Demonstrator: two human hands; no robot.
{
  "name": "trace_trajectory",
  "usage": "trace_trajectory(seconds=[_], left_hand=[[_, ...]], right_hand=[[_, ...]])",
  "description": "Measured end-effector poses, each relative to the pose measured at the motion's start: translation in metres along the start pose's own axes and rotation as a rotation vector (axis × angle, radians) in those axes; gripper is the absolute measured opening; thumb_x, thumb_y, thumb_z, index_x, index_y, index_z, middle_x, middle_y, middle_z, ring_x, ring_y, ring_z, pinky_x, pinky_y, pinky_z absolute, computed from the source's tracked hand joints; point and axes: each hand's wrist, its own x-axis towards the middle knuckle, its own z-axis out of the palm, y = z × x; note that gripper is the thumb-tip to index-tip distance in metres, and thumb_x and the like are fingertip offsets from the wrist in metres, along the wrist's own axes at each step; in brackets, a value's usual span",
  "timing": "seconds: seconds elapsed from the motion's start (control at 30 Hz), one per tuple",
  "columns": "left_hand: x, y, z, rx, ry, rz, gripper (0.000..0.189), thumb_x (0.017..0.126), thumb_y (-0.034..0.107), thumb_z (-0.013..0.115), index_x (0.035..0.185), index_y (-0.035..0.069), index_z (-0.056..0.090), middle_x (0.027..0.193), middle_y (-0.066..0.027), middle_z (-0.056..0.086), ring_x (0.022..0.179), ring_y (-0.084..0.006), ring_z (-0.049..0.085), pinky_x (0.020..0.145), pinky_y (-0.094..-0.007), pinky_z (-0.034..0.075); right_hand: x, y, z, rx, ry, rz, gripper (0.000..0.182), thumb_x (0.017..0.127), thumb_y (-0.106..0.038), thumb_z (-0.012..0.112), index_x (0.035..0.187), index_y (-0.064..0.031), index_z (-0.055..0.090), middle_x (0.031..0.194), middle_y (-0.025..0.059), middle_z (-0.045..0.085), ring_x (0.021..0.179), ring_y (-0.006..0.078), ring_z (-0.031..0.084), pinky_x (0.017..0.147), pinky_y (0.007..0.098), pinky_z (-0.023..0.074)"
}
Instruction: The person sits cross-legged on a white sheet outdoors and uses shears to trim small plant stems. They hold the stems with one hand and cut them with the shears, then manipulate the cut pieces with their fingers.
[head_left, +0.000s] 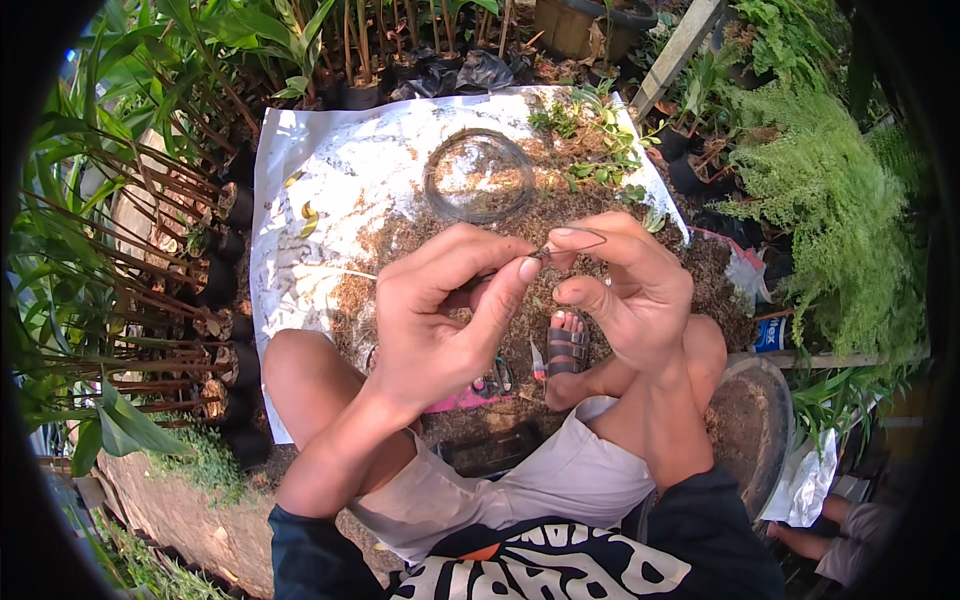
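Observation:
Between its thumb and index finger my left hand (442, 307) pinches a thin dark wire (592, 245) bent into a narrow loop. The bent end sticks out to the right, across the fingers of my right hand (637, 285). Those right fingertips meet the wire close to the left-hand pinch, while the right thumb stands apart below. What else lies inside the left palm is hidden. Beyond both hands, a coil of thin wire (480, 216) lies on a white sheet (300, 142) strewn with brown loose material.
Leafy cuttings (600, 135) lie at the sheet's far right. Potted plants (232, 277) line the left side, and ferns (817, 202) crowd the right. Scissors (502, 375) lie between my feet, near a pink item (454, 403). A round tub (750, 435) stands by my right knee. Another person's leg (806, 540) shows lower right.

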Motion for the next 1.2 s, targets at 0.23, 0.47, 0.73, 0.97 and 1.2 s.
trace_trajectory(seconds=[0.23,0.47,0.73,0.97,1.2], left_hand=[[-0.004,0.003,0.009,0.104,-0.087,0.046,0.010,0.078,-0.003,0.065,0.088,-0.004,0.067,0.072,-0.0080,0.062,0.056,-0.0066,0.054,0.045,-0.0206,0.039],[-0.008,0.005,0.018,0.234,-0.102,0.162,0.015,0.075,-0.004,0.066,0.089,-0.004,0.067,0.075,-0.0118,0.063,0.059,-0.0162,0.062,0.050,-0.0257,0.048],[-0.009,0.000,0.021,0.055,-0.104,-0.020,0.008,0.079,-0.003,0.064,0.087,-0.004,0.066,0.072,-0.0060,0.060,0.055,-0.0047,0.050,0.045,-0.0198,0.036],[-0.010,-0.008,0.010,-0.269,-0.277,-0.232,0.008,0.084,0.003,0.064,0.089,-0.003,0.066,0.074,-0.0009,0.058,0.057,0.0006,0.042,0.046,-0.0173,0.029],[-0.009,-0.005,0.009,-0.282,-0.288,-0.209,0.009,0.085,0.002,0.064,0.090,-0.004,0.066,0.077,-0.0011,0.059,0.058,0.0010,0.043,0.047,-0.0167,0.030]], right_hand=[[0.006,0.003,-0.012,-0.136,-0.096,-0.164,0.022,0.070,-0.006,0.077,0.089,-0.0006,0.068,0.083,0.0085,0.065,0.071,0.0160,0.062,0.061,0.0257,0.0495],[0.001,0.000,-0.005,-0.220,0.042,-0.103,0.010,0.074,-0.001,0.070,0.080,-0.0008,0.062,0.070,0.0040,0.057,0.057,0.0095,0.052,0.052,0.0213,0.0408],[-0.004,-0.002,-0.012,0.366,-0.166,0.199,0.031,0.082,-0.009,0.068,0.109,-0.0016,0.056,0.102,0.0046,0.052,0.090,0.0101,0.049,0.077,0.0233,0.0396],[0.002,0.013,-0.032,0.247,-0.396,0.114,0.031,0.076,-0.020,0.073,0.101,-0.0047,0.064,0.108,0.0081,0.052,0.099,0.0176,0.052,0.081,0.0304,0.0440],[0.010,0.008,-0.035,-0.234,-0.275,-0.293,0.025,0.069,-0.019,0.077,0.087,-0.0047,0.066,0.083,0.0064,0.059,0.075,0.0192,0.055,0.066,0.0299,0.0433]])
